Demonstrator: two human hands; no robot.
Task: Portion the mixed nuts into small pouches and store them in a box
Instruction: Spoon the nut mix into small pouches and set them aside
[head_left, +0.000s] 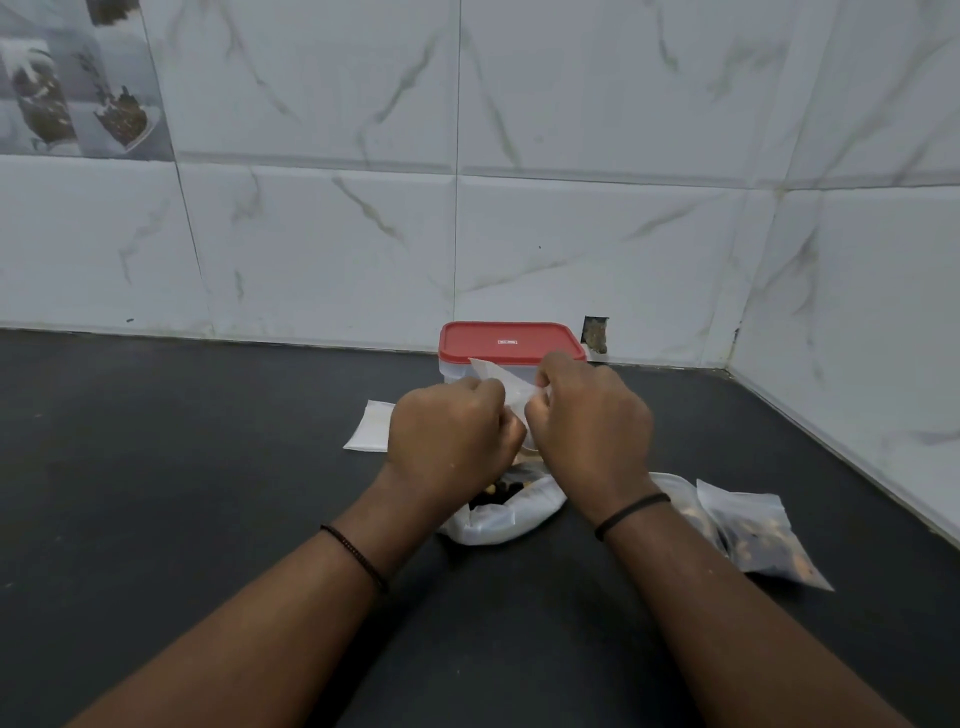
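Both hands meet just in front of the clear plastic box with the red lid (511, 344), which stands closed at the back of the dark bench (156, 467) against the tiled wall; the left hand (447, 431) and the right hand (589, 415) each pinch an edge of 1 small translucent pouch (501, 382) with curled fingers, holding it raised between them. The big white bag of mixed nuts (498, 512) lies open nearer the person than the box, under the wrists; 2 filled pouches (748, 530) lie to the right of that bag, and a flat stack of empty pouches (370, 427) sits left of the box. The step looks like opening or sealing the pouch mouth, though I cannot tell which; it would go best with the pouch kept upright over the bag so stray nuts fall back in, and with the pinch run evenly along the strip; the lid has yet to come off before storing.
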